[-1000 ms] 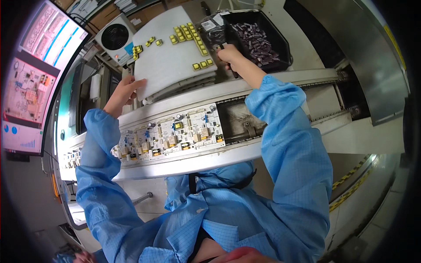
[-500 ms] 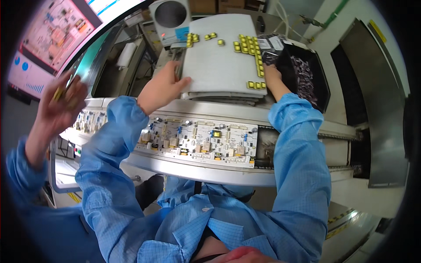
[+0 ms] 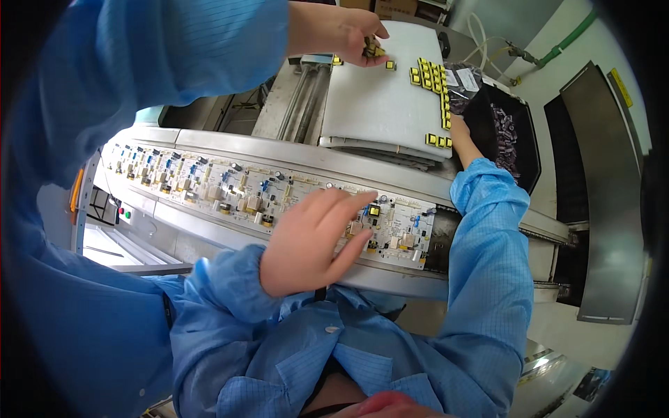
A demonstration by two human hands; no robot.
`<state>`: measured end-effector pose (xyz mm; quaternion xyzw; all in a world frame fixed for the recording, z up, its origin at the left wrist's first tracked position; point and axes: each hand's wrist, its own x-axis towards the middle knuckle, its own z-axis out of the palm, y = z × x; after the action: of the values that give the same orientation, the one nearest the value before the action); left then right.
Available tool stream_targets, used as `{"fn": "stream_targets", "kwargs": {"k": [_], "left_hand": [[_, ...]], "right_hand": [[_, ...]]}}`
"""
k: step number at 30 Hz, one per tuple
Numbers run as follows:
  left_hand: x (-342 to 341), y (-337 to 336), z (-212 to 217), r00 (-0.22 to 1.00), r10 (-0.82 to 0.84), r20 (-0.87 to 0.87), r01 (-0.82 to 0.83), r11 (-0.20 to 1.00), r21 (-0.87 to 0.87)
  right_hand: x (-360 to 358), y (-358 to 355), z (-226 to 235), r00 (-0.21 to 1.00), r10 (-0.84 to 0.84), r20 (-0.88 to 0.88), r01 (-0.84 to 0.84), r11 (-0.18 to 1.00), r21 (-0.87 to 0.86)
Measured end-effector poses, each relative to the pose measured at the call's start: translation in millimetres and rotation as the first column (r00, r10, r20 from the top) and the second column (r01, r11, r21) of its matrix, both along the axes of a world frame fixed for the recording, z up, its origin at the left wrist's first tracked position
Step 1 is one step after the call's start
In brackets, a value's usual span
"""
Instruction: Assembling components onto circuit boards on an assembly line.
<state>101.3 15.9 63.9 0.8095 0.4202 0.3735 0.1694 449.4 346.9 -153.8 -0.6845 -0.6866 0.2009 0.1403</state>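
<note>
Flanking foam edge, right hand, tight room

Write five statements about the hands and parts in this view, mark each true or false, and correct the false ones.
1. The person's left hand hides part of the row of circuit boards from view. True.
2. The person's right hand is beside the right edge of the white foam sheet. True.
3. The co-worker's hand is empty. False: that hand holds small yellow transformers.
4. The black bin stands left of the foam sheet. False: the bin is on its right.
5. One yellow transformer sits on a circuit board. True.
</note>
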Motion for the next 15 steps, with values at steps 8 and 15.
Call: {"fn": "stream_targets", "kwargs": {"k": [8,15], "left_hand": [[-4.2,-6.3,-18.7,0.999,0.027,0.048,-0.023,0.997,-0.074],[-11.1,-8.9,-33.3,0.997,0.056,0.055,-0.051,0.995,-0.091]], "right_hand": [[-21.3,-15.1,42.4,0.723,-0.364,-0.587,0.263,0.931,-0.254],[-34.4,-64.9,156.8,0.681,-0.245,-0.690,0.333,0.943,-0.005]]}}
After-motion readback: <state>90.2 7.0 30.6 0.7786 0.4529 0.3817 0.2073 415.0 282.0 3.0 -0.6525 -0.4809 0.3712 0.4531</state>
